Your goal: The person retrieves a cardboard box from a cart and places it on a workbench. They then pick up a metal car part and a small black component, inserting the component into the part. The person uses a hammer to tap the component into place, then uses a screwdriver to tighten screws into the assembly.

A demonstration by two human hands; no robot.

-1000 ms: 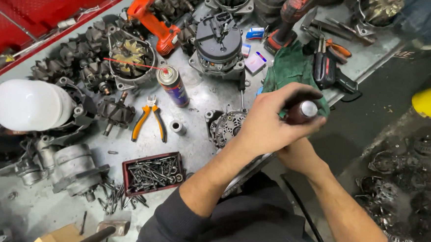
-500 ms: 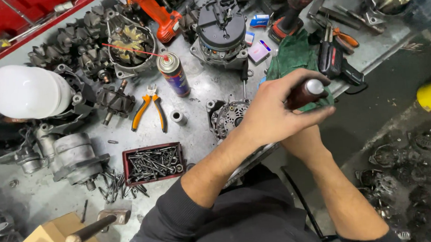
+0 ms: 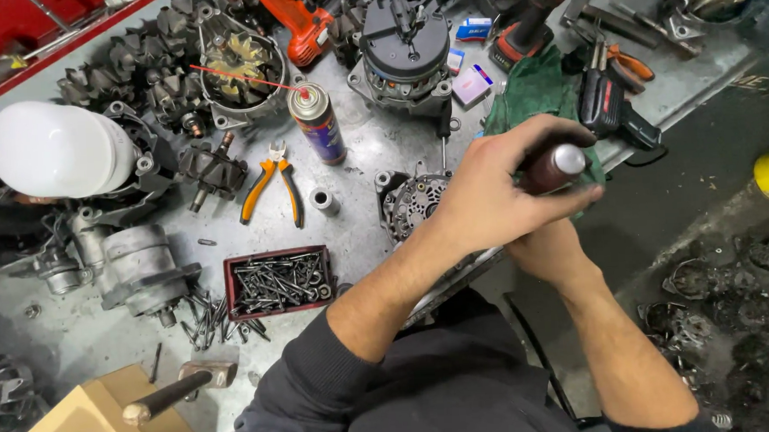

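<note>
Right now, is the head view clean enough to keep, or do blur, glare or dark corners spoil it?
Head view: mostly sharp; the tray of screws and pliers read crisply. Slight motion blur on the left hand around the dark handle. The white dome is blown out. The floor at the right edge is dim, and bench edges bow from the wide lens.

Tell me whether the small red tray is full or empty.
Full: the small red tray holds a heap of dark screws.
</note>
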